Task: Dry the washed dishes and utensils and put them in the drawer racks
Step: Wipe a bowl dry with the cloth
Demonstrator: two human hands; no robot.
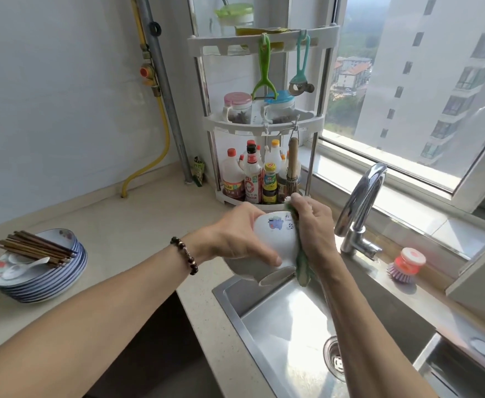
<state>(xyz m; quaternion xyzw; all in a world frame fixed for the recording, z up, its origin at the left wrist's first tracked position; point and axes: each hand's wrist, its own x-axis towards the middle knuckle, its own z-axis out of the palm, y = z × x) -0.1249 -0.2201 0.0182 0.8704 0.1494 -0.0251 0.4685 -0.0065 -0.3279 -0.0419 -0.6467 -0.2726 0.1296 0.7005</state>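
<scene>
— Where's the bowl (274, 242)?
— Above the sink (278, 320) corner, gripped by the left hand (235, 234), foot toward five o'clock.
— The right hand (311, 225)?
— At three o'clock, clutching the cloth (303, 268) against its side.

cloth (303, 271) mostly hidden behind right hand (313, 225), bowl (275, 239) interior unseen

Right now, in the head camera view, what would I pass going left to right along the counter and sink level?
Stack of plates with chopsticks and a spoon on top → left hand gripping a white bowl → right hand holding a green cloth → faucet → dish brush.
</scene>
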